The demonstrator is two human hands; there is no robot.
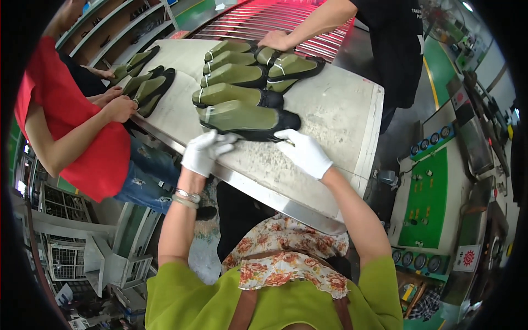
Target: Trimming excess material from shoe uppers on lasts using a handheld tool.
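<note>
A black shoe on an olive-green shoe last [242, 118] lies on its side at the near end of a row on the pale worktable [335, 126]. My right hand [305, 154], in a white glove, grips the edge of this shoe [289, 120] near its toe, thumb and fingers together. Beside the heel end, my white-gloved left hand [202, 155] is open, its fingers spread and slightly blurred close to the sole. Several similar shoes on green lasts [234, 74] lie just beyond, some with pale bands across them.
At the left, a person in red [82, 126] handles shoes [154, 91] on the table. Across the table, a person in black [393, 55] rests a hand [276, 40] by the far shoes. Behind are a slatted conveyor [242, 25] and shelves [118, 30]; machines with gauges [432, 140] stand right.
</note>
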